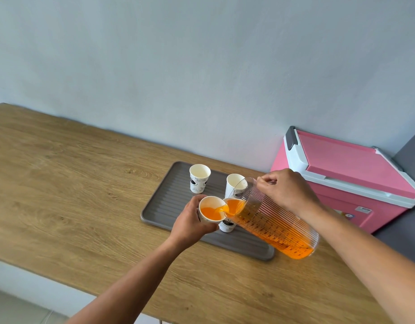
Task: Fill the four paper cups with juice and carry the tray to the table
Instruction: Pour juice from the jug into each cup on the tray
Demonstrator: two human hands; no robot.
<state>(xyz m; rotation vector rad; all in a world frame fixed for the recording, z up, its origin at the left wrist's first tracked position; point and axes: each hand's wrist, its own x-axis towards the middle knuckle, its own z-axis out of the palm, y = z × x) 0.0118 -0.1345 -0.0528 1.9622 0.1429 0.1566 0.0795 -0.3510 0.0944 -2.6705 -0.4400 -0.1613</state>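
A grey ribbed tray [164, 206] lies on the wooden counter. My left hand [190, 224] holds a paper cup [211, 210] above the tray's near side; orange juice fills about half of it. My right hand [287, 191] grips the handle of a clear ribbed pitcher [272, 220], tilted left, and a stream of juice runs from its spout into the held cup. Two empty cups stand at the tray's far side, one on the left [199, 178] and one [233, 185] partly behind the pitcher. Another cup [227, 226] stands under the spout, mostly hidden; its contents are not visible.
The wooden counter [73, 183] stretches left, with its front edge near me. A pink cooler box [349, 174] with a white and grey rim sits right of the counter against the pale wall, close behind my right hand.
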